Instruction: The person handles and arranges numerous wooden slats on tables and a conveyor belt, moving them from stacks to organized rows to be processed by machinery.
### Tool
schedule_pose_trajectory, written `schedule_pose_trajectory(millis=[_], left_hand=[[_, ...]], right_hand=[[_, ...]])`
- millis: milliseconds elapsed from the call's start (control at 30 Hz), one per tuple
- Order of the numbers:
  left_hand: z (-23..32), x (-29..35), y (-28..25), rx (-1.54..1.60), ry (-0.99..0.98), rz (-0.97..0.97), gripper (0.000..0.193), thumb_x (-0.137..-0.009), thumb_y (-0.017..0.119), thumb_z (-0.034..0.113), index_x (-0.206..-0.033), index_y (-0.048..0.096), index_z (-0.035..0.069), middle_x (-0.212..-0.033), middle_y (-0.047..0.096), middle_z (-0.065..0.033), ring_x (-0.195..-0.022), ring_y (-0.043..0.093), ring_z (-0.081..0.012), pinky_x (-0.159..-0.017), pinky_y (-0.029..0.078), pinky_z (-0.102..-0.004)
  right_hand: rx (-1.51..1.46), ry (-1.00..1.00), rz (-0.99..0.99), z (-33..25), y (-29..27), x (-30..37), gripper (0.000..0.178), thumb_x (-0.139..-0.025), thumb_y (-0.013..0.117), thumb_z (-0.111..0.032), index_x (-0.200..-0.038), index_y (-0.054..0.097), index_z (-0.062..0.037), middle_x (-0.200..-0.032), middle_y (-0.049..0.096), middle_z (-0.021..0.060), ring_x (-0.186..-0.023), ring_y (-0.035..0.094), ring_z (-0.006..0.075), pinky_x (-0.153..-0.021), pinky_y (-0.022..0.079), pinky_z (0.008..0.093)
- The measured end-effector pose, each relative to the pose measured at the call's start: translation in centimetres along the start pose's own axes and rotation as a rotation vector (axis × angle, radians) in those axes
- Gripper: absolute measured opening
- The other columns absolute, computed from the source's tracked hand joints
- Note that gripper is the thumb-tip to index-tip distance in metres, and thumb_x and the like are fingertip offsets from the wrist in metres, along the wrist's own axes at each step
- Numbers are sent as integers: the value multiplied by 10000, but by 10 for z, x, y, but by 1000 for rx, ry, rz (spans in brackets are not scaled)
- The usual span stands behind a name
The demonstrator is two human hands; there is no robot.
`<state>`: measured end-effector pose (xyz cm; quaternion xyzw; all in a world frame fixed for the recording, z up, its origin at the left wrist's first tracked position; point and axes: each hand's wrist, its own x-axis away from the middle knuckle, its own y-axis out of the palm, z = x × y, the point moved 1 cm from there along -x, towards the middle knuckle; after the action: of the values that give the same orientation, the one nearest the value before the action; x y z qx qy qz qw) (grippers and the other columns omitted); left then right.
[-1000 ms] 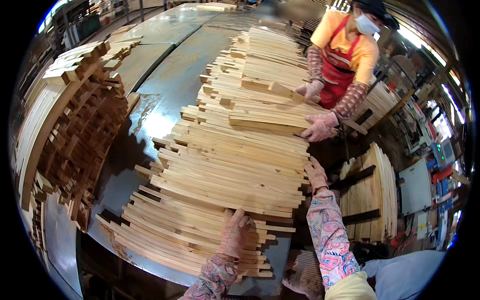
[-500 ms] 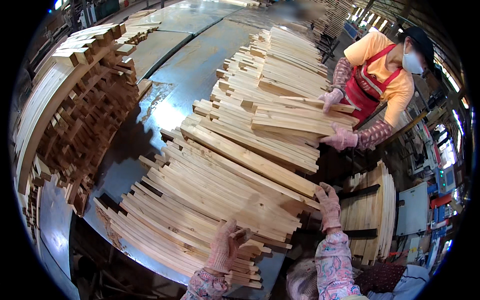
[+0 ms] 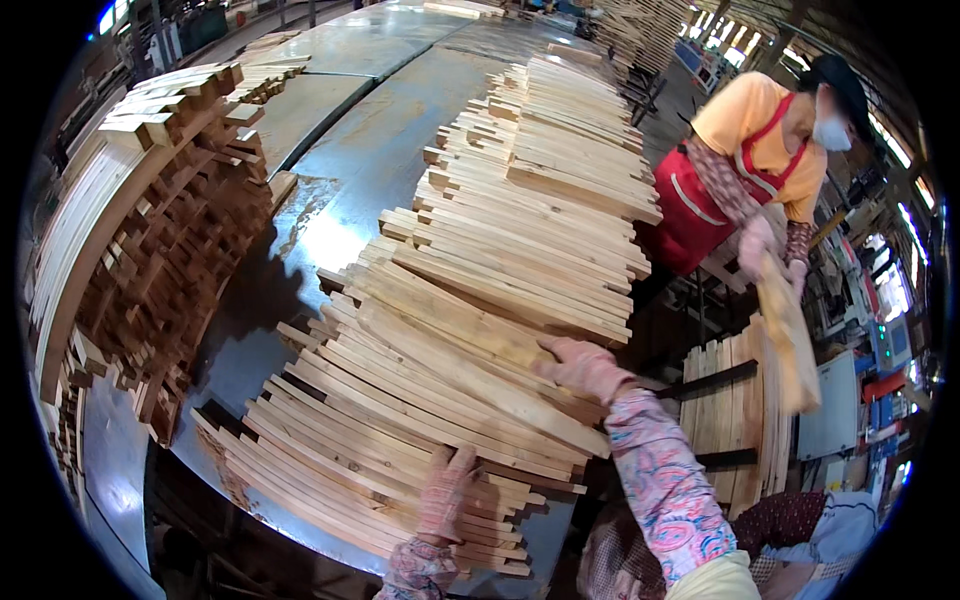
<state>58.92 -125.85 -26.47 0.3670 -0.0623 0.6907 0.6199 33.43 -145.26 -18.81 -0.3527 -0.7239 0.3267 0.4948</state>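
Observation:
Pale wooden strips (image 3: 400,420) lie side by side across a metal table in front of me. My left hand (image 3: 445,500), in a pinkish knit glove, rests with its fingers stretched over the near strips. My right hand (image 3: 588,370), gloved the same way, reaches across the right part of a wider wooden plank (image 3: 470,312), with its fingers extended onto the wood; its thumb is hard to make out. Just nearer than that hand, another plank (image 3: 480,378) lies slanted over the row and looks slightly smeared by motion.
Across to the right, a co-worker (image 3: 740,170) in a red apron holds blurred wooden pieces (image 3: 787,335) above a stack of strips (image 3: 725,400) on black supports. A tall pile of wood (image 3: 170,230) stands at the left. Metal table surface (image 3: 350,180) shows between pile and strips.
My right hand has moved left and farther from me, from the plank ends onto the wood. Planks there have shifted. The co-worker has lifted pieces off the row and swung them right.

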Motion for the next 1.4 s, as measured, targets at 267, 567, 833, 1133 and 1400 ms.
schedule_pose_trajectory(millis=[267, 567, 833, 1133, 1400], left_hand=[[10, 17, 4, -348, -19, 221, 419, -883, 766, 300, -1108, 603, -14, -916, 665, -122, -806, 630, -240, -740, 524, -369], [-5, 20, -13, -349, 1, 126, 525, -901, 759, 278, -1268, 539, -25, -993, 660, -132, -821, 660, -246, -666, 542, -365], [18, 42, -11, -785, 119, 334, 735, -885, 727, 390, -1454, 452, 14, -1310, 552, -229, -1175, 587, -332, -951, 493, -463], [3, -1, 30, -979, 148, 742, 1181, -729, 807, 515, -1581, 204, -37, -1615, 261, -243, -1503, 261, -391, -1248, 210, -428], [18, -3, 19, -297, 411, 783, 1040, -662, 885, 249, -1516, 353, -14, -1460, 469, -228, -1339, 480, -337, -1118, 418, -389]], right_hand=[[90, 226, -18, -47, 21, 12, 857, -849, 652, -632, -1501, 475, -104, -1449, 546, 211, -1374, 501, 344, -1118, 420, 414], [32, 33, 340, -30, 51, 27, 605, -875, 685, -534, -1306, 654, -110, -1251, 676, 143, -1146, 644, 336, -985, 511, 415], [251, -16, -35, 14, 8, 26, 549, -969, 551, -526, -1322, 623, -113, -1261, 650, 182, -1142, 643, 366, -956, 522, 431], [114, 69, 235, -63, 45, -33, 690, -958, 477, -638, -1394, 580, -114, -1349, 615, 186, -1262, 576, 358, -1060, 450, 470], [-36, 47, 124, -42, 58, -29, 700, -951, 491, -655, -1262, 660, -51, -1176, 698, 218, -1149, 637, 379, -971, 484, 455]])
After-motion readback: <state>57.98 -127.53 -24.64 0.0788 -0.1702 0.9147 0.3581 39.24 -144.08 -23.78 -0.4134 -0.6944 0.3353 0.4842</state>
